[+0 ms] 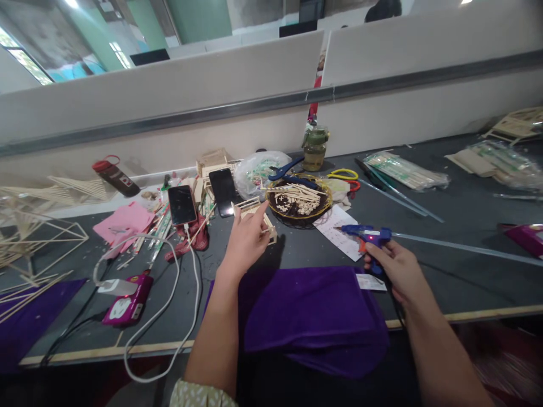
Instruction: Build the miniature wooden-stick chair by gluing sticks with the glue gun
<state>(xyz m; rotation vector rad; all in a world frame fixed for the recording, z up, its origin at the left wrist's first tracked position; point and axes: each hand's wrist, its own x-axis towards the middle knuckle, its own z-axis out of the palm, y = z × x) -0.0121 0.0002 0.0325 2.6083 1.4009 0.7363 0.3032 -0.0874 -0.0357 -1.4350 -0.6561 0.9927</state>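
My left hand (246,243) is closed around a small wooden stick model (249,208), a frame with a row of slats; my fingers cover part of it. My right hand (399,268) grips a blue hot glue gun (373,232). A red light glows on the gun's side, and a long clear glue stick (458,247) runs out of its back. The gun's nozzle points left, above a white paper sheet (341,234). Just beyond my left hand, a round basket (275,210) holds many short wooden sticks (299,198). Below both hands lies a folded purple cloth (314,311).
Two phones (182,204) lie left of centre, one with a white cable (176,282). A magenta power strip (129,302) sits front left. Larger stick structures (46,232) stand at far left. Behind the basket are a jar (314,150) and pliers (286,168); bagged sticks (407,169) lie right.
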